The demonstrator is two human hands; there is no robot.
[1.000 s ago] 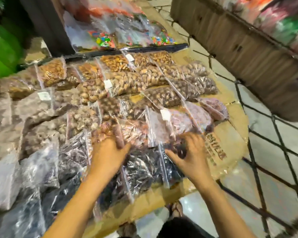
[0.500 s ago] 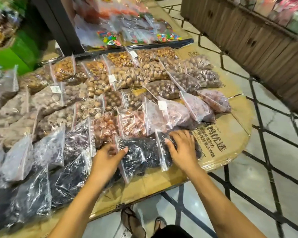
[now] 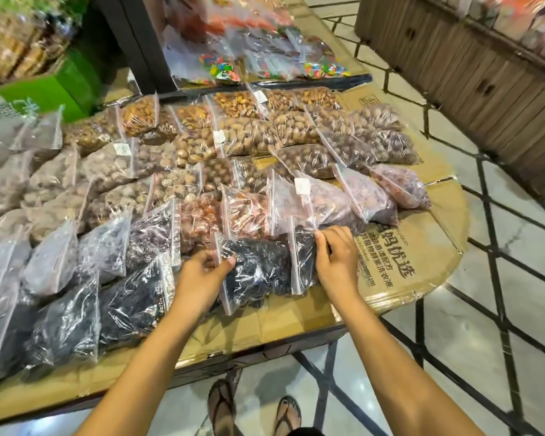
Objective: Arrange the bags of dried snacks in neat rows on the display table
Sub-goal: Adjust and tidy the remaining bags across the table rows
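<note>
Clear zip bags of dried snacks lie in slanted rows on the cardboard-covered display table [image 3: 416, 256]. A bag of black dried fruit [image 3: 258, 269] rests at the near right end of the front row. My left hand [image 3: 202, 278] pinches that bag's zip edge at its left side. A second black bag [image 3: 302, 256] lies just to its right, and my right hand [image 3: 337, 259] grips its top edge and right side. Behind them sit reddish-orange bags [image 3: 246, 212] and pinkish bags [image 3: 324, 202]. Brown nut bags [image 3: 249, 136] fill the far rows.
More dark bags [image 3: 66, 328] crowd the near left. Bags of colourful candy [image 3: 221, 66] lie beyond a dark bar at the back. A wooden counter [image 3: 472, 73] stands to the right across a tiled aisle. A green box [image 3: 60, 89] sits far left. My sandalled feet [image 3: 252, 410] are below the table edge.
The view has pulled back and steadied. My left hand has shifted right onto the black bag's zip edge, and my right hand has slid onto the neighbouring black bag and taken hold of it.
</note>
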